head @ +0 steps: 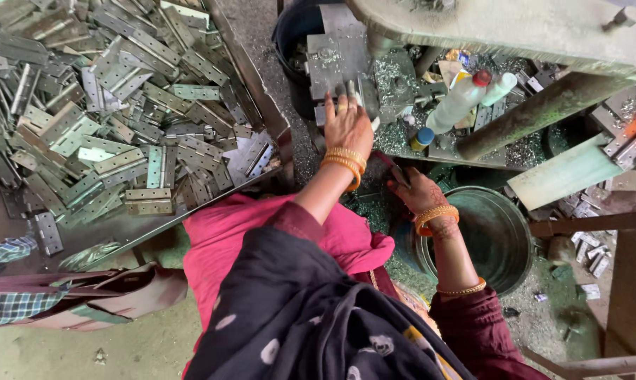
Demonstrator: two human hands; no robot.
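Left hand [347, 125] lies fingers spread on the steel die block [335, 60]; right hand [416, 191], just beside it, pinches a thin rod [392, 167] above the metal bucket [497, 236].

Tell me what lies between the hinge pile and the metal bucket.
In the head view, the person's left arm with orange bangles and their pink-clad lap lie between the hinge pile and the metal bucket.
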